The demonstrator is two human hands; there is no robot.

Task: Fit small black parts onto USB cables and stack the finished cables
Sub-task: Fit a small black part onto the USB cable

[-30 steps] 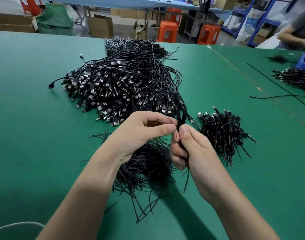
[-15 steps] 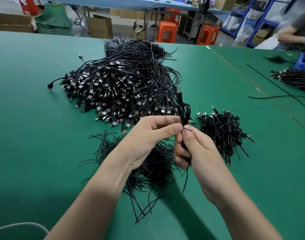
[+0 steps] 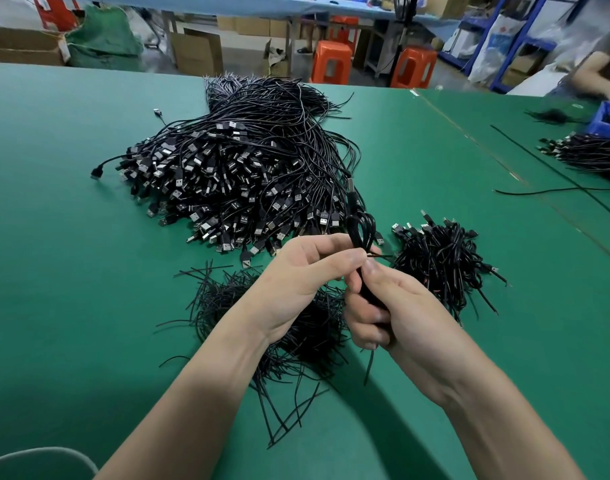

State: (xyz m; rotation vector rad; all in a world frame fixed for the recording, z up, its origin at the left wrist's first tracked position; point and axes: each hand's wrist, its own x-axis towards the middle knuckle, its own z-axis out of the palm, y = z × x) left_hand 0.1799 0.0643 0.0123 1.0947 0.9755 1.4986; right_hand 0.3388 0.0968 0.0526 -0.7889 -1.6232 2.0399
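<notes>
My right hand [image 3: 390, 306] grips a folded black USB cable [image 3: 360, 225] whose loops and plug stick up above my fingers. My left hand [image 3: 307, 268] pinches a thin black tie [image 3: 379, 257] against the bundle at its middle. A big heap of loose USB cables [image 3: 234, 174] lies beyond my hands. Under my wrists spreads a pile of thin black ties [image 3: 296, 327]. To the right sits a smaller stack of bundled cables [image 3: 442, 258].
The green table [image 3: 71, 271] stretches all around. At the far right lie another cable pile [image 3: 594, 154], a blue bin [image 3: 608, 119] and another person's arm [image 3: 594, 74]. Orange stools [image 3: 331, 64] and cardboard boxes stand behind the table.
The folded cable has risen a little higher between my hands, and the thin tie now pokes out to the right at my fingertips. Both hands stay together at the same spot.
</notes>
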